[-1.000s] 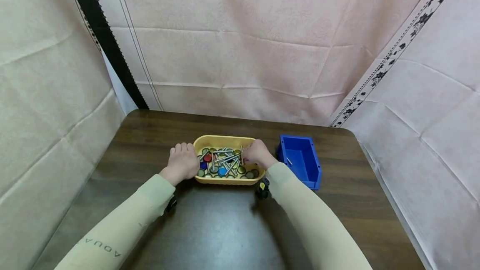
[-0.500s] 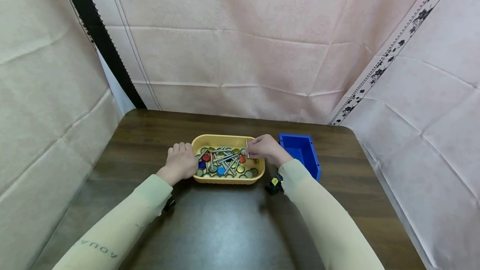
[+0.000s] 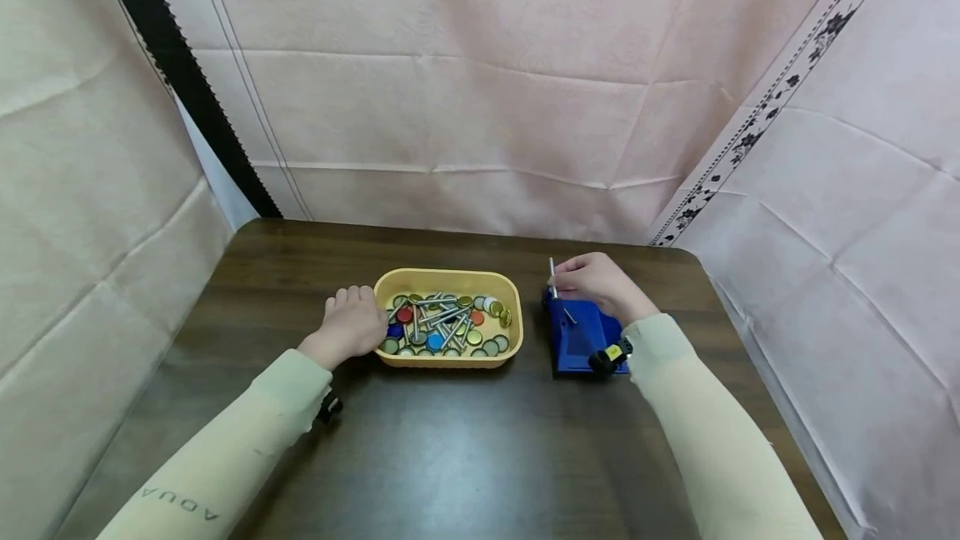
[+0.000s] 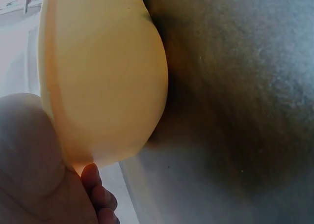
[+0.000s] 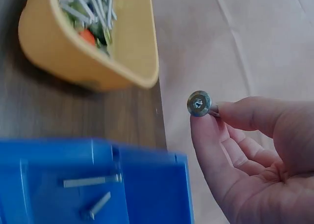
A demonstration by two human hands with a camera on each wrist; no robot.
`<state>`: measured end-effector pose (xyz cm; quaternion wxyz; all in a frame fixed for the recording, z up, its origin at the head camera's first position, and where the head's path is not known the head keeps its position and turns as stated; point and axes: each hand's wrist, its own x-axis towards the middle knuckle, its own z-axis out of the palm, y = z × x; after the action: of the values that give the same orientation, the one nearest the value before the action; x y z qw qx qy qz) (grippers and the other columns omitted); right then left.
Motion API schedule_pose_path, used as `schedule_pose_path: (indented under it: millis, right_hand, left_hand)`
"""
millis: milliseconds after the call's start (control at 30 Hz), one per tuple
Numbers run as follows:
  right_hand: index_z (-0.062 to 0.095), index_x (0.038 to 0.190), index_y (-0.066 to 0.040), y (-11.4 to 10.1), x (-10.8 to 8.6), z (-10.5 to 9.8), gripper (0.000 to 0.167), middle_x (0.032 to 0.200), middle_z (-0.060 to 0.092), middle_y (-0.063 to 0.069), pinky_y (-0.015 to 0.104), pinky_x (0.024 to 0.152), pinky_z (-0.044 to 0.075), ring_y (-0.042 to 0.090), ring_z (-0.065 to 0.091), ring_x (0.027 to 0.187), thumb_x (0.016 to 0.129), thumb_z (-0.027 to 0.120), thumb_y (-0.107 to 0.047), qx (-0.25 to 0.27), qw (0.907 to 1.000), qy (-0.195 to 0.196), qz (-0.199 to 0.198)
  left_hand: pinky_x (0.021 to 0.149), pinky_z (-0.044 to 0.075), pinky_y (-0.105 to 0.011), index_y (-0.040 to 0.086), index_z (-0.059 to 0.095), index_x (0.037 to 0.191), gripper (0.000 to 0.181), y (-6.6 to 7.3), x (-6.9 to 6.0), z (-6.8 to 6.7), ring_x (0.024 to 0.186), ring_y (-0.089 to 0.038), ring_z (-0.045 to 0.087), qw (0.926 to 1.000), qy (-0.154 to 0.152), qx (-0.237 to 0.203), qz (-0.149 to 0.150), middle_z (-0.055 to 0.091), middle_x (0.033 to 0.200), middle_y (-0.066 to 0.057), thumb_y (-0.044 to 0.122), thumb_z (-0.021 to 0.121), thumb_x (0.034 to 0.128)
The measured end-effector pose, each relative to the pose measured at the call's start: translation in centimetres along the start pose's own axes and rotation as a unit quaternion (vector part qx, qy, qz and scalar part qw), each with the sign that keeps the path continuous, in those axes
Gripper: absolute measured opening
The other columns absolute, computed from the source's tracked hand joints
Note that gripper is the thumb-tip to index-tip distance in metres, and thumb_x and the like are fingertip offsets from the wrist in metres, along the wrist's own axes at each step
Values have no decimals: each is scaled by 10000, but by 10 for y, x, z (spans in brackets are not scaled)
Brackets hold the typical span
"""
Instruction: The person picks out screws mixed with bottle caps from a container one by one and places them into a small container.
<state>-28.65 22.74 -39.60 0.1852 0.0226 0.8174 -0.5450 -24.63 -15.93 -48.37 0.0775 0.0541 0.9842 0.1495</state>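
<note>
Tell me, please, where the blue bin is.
In the head view, the blue bin stands on the brown table, to the right of the yellow tray, partly hidden by the right hand.

Narrow gap between yellow tray [image 3: 450, 362] and blue bin [image 3: 581, 347]; room in front. Left hand [image 3: 349, 323] blocks tray's left end, right hand [image 3: 596, 282] bin's far end.
</note>
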Motion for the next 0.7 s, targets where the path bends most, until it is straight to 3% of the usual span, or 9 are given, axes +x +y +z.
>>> schedule_pose_path:
  millis: [100, 200, 300, 400, 467, 600, 700]
  right_hand:
    - [593, 1142, 124, 8, -3, -14, 298, 1130, 608, 262, 432, 868, 494, 322, 641, 1002, 911, 651, -55, -175, 9998, 108, 36]
    - [622, 1061, 112, 17, -4, -20, 230, 1053, 631, 212, 420, 842, 512, 269, 660, 912, 901, 653, -49, -699, 9969, 360, 19]
    - [629, 812, 56, 25, -1, -17, 100, 821, 642, 99, 359, 729, 544, 179, 645, 722, 871, 636, -24, -1470, 9875, 574, 13]
    - [501, 584, -63, 35, 3, -11, 287, 576, 523, -8, 306, 605, 491, 149, 590, 580, 852, 595, -22, -2120, 9755, 578, 112]
    - [403, 526, -131, 41, 6, -8, 383, 485, 445, -34, 294, 572, 448, 175, 612, 571, 859, 564, -29, -2331, 9706, 562, 225]
    - [348, 514, -161, 51, 10, -3, 438, 461, 368, -44, 302, 590, 440, 262, 680, 698, 897, 521, -37, -2241, 9724, 479, 435]
    - [335, 526, -163, 55, 13, 0, 446, 482, 311, -41, 315, 603, 438, 241, 612, 597, 923, 500, -43, -2077, 9753, 408, 629]
  left_hand:
    - [821, 283, -491, -47, 409, 1072, 309, 0, -1, 1, 917, -359, 350, 10000, -29, -25, -36, 408, 959, -177, 244, 442, 974]
    - [839, 276, -497, -49, 399, 1080, 291, 1, -1, 1, 928, -364, 341, 10000, -47, -29, -56, 400, 975, -186, 216, 438, 966]
    - [855, 269, -503, -52, 394, 1097, 295, 1, -1, 1, 940, -366, 333, 9999, -52, -19, -94, 394, 993, -191, 208, 437, 964]
    - [859, 267, -504, -50, 397, 1102, 288, 2, 0, 1, 943, -365, 332, 9999, -66, -38, -136, 395, 999, -192, 201, 429, 964]
    - [860, 267, -504, -52, 399, 1103, 282, 2, 0, 1, 943, -365, 333, 9999, -68, -53, -132, 395, 1000, -192, 191, 416, 961]
    - [861, 270, -509, -58, 400, 1110, 282, 4, 0, 1, 942, -368, 335, 9999, -77, -49, -125, 394, 1001, -196, 180, 402, 959]
    - [858, 272, -508, -57, 399, 1115, 287, 4, 0, 1, 941, -367, 336, 9998, -76, -18, -155, 392, 1000, -194, 185, 412, 962]
